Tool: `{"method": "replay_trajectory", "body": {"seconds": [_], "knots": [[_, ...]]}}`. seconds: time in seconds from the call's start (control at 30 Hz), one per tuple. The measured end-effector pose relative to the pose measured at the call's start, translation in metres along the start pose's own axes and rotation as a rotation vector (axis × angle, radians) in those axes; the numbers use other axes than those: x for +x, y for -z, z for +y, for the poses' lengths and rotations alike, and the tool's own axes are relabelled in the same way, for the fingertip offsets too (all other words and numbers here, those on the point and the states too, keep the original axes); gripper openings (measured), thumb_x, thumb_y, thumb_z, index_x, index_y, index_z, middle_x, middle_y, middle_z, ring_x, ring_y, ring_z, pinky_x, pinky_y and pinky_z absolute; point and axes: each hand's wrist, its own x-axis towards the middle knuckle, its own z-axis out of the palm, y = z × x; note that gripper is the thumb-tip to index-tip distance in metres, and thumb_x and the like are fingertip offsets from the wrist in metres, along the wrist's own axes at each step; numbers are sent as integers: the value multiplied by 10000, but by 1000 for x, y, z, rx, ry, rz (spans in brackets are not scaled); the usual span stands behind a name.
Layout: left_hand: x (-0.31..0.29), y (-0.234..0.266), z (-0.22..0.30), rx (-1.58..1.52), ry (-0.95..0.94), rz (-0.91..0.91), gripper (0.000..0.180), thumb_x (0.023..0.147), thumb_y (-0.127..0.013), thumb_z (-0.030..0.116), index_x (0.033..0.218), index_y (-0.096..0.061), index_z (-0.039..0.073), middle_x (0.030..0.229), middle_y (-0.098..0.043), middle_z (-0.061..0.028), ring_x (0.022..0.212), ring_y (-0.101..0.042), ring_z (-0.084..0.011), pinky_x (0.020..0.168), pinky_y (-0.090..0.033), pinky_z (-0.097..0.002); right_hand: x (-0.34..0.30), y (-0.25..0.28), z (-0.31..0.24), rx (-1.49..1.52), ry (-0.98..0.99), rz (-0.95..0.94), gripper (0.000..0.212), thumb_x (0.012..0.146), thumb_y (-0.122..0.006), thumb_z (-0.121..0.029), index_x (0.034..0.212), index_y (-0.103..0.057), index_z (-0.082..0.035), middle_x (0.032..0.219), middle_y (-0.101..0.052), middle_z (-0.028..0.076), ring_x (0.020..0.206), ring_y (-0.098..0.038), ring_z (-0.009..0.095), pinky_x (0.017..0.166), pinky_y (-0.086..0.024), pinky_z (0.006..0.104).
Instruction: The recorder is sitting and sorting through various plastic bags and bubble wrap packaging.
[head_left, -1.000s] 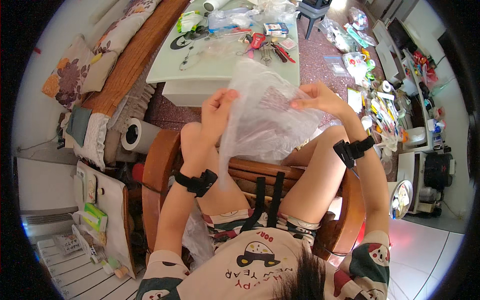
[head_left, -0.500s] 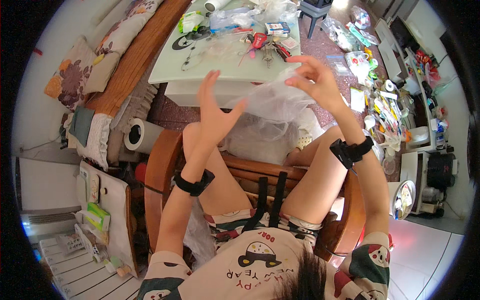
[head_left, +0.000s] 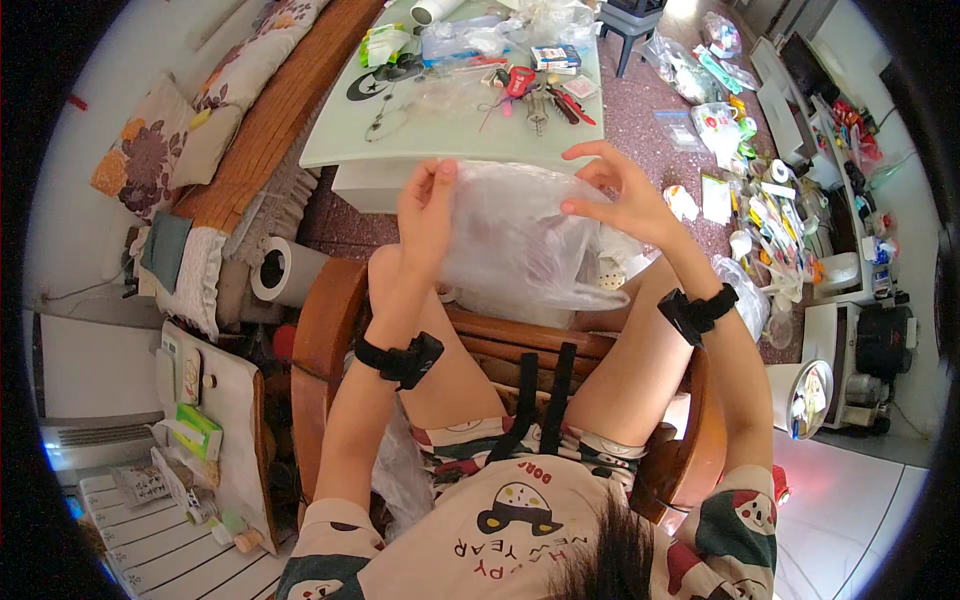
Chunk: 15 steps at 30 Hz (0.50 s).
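A clear plastic bag [head_left: 515, 235] hangs in front of me, above my knees and short of the table. My left hand [head_left: 428, 210] is closed, pinching the bag's upper left corner between thumb and fingers. Next to the bag's upper right side is my right hand [head_left: 625, 195], its thumb and fingers apart. The right thumb and curled fingers are at the film; I see no firm grip there. Lower right, a handle-like loop of the bag dangles over my leg.
Ahead stands a white glass-topped table [head_left: 425, 135] with keys [head_left: 537, 110], a red-handled tool [head_left: 518, 82], a small box [head_left: 555, 57] and more plastic bags. Wooden chair arms [head_left: 325, 370] flank me. Many packages [head_left: 770, 225] lie on the floor at the right.
My left hand has closed on the bag's corner, having been open and apart from it. The bag now spreads wide between my hands. My right hand has lowered slightly.
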Motion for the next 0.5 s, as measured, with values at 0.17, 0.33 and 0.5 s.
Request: {"method": "replay_trajectory", "body": {"seconds": [0.17,0.33,0.5], "knots": [[2,8,-14,-169,44,85,207,962,-516,258,870,-534,74,832,-537,40,739,-486,-54,684,-444,-221,-5,1,21,130,65,28,438,782,-716,-68,1177,-525,-79,922,-627,24,934,-595,129,880,-429,292],[13,23,-20,-364,205,193,163,968,-493,228,917,-547,83,887,-577,10,837,-555,-99,734,-449,-254,-9,17,37,213,-195,74,251,816,-669,-89,1046,-614,-6,1064,-629,57,941,-575,113,836,-447,285],[20,37,-26,-467,288,108,143,972,-473,209,954,-540,84,960,-591,-12,889,-573,-134,788,-456,-284,-18,35,31,553,-50,139,218,860,-628,-208,970,-627,-19,1028,-627,60,940,-543,119,816,-396,270]]}}
